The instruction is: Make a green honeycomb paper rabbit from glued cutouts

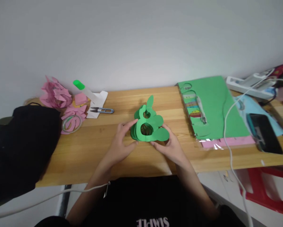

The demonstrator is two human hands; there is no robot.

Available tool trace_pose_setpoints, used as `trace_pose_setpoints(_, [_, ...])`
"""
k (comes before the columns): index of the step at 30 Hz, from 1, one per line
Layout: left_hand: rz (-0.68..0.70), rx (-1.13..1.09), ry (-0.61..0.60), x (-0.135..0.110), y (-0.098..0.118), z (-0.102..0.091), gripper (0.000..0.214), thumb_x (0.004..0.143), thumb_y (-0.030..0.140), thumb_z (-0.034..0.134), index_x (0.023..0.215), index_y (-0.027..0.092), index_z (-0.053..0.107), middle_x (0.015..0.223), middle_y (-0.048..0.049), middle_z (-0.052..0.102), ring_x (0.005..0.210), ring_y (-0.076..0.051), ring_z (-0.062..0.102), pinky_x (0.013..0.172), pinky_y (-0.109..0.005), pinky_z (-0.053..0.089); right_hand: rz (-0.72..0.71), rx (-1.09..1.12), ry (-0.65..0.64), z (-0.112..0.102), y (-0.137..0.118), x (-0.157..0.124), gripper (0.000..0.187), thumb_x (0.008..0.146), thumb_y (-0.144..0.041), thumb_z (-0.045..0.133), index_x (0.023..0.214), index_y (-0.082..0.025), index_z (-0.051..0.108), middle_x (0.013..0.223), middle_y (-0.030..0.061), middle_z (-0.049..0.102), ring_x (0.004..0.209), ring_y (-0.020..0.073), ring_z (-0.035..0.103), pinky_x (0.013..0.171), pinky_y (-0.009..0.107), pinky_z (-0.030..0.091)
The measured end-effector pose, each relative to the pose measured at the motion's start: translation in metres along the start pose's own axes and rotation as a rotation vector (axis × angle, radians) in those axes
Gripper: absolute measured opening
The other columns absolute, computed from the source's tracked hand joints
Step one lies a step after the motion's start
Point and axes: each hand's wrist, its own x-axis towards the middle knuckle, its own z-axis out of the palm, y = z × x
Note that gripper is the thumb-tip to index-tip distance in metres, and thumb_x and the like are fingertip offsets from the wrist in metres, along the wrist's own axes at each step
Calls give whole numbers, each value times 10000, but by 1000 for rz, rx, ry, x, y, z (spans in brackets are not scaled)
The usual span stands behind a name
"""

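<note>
A stack of green paper cut-outs [148,126], rounded shapes with holes in them, stands on the wooden table [89,151] in front of me. My left hand [121,142] grips the stack's left side, thumb and fingers pinched on its edge. On the right side my right hand [170,145] holds the lower lobe with its fingers closed round it. Both hands rest on the table top.
Pink paper scraps [55,93], a tape roll [71,123], a green-capped glue stick [84,89] and small snips [101,110] lie at the back left. A black bag [20,148] sits left. Green sheets [212,105], a phone [264,132], a power strip [250,85] and a white cable [228,138] lie right.
</note>
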Motion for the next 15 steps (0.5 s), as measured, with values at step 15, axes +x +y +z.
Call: trace_pose_setpoints(15, [-10, -70, 9, 1, -1, 0, 560, 829, 281, 650, 1366, 371, 516, 1150, -60, 541, 1023, -221, 505, 949, -429, 460, 18, 9, 1, -1, -3, 0, 584, 720, -286, 749, 1258, -249, 524, 1286, 112, 586, 1217, 290, 555, 1069, 517, 425])
